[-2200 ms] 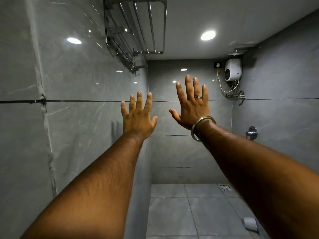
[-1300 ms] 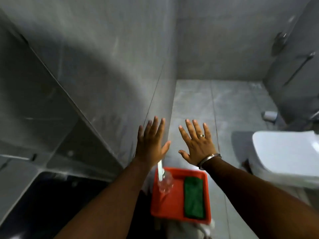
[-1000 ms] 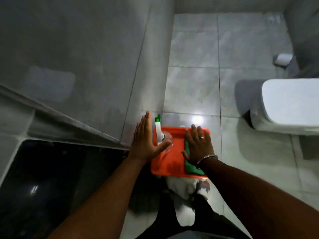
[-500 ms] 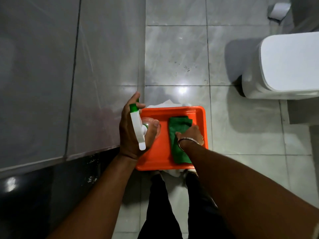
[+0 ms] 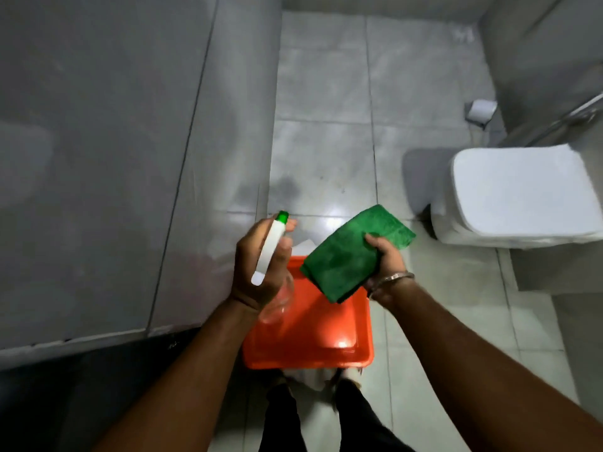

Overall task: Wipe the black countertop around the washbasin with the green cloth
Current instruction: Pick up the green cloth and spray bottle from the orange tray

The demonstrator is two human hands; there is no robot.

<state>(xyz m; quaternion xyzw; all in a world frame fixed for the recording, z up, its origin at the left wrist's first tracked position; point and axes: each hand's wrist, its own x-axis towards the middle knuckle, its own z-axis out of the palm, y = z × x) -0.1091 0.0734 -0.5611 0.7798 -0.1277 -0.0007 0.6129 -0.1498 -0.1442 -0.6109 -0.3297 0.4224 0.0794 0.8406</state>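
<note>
My right hand (image 5: pixel 383 260) grips a folded green cloth (image 5: pixel 349 252), held in the air above the far end of an orange tray (image 5: pixel 323 344). My left hand (image 5: pixel 257 272) is closed around a clear spray bottle (image 5: pixel 270 252) with a white head and green nozzle, lifted just left of the tray. A strip of the black countertop (image 5: pixel 81 380) shows at the lower left, below the grey wall. The washbasin is out of view.
A white toilet (image 5: pixel 522 197) stands on the right. A toilet roll on its holder (image 5: pixel 481 110) hangs on the far right wall. Grey tiled wall (image 5: pixel 114 158) fills the left. My legs stand below the tray on the grey floor tiles.
Both hands dropped from raised and open to the tray, took the bottle and the cloth, and have now lifted them off the tray. The camera tilted down.
</note>
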